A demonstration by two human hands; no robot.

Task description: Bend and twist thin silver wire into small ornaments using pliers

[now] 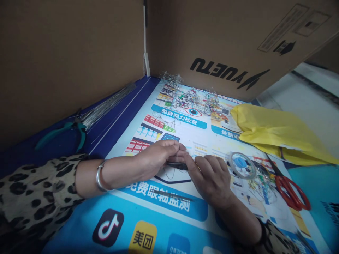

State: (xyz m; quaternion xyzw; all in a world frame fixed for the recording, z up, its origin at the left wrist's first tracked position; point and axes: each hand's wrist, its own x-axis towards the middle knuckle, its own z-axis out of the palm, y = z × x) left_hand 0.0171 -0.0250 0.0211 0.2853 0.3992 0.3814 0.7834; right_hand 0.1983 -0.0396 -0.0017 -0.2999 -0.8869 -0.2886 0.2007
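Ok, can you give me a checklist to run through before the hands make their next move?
1. Both hands in view: ok; left hand and right hand meet at the fingers.
2. Dark slim object in the right hand's fingers: ok.
3. Left hand's grip on it: cannot tell; the fingers hide it.
4. Pliers apart from the hands: ok, beside the wire bundle.
5. Scissors apart from the hands: ok.
6. Printed sheet free of loose wire: not ok; tangled wire lies toward its far end.
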